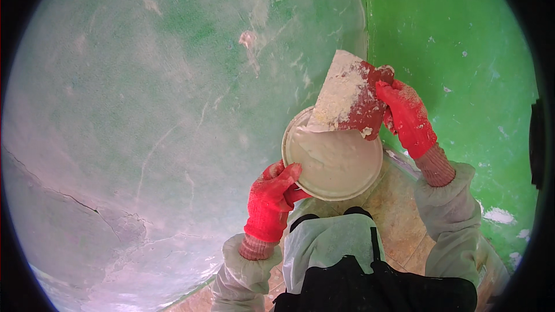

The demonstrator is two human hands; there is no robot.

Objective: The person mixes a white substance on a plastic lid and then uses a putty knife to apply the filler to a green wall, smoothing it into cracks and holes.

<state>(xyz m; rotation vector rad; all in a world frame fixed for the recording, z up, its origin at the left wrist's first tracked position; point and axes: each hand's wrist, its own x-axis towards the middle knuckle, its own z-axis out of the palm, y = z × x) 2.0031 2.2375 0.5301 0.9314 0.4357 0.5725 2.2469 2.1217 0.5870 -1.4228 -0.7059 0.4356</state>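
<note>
My left hand (274,199), in a red work glove, grips the near left rim of a round pail (285,149) with the thumb on top. Smooth off-white plaster paste (335,164) fills the visible top of it. My right hand (407,112), gloved in red too, is closed on the dark red back of a wide putty knife (341,92). Pale, crusted paste coats much of the tool. Its light lower corner meets or hangs just over the paste at the pail's far side; I cannot tell whether they touch. The fingers behind the tool are partly hidden.
A patchy, whitish-green wall (156,81) with cracks (69,196) fills the left. It meets a bright green wall (457,40) at a corner behind the tool. Below lie brown floor tiles (404,237), with my legs (329,240) and a black garment or bag (370,289) close in.
</note>
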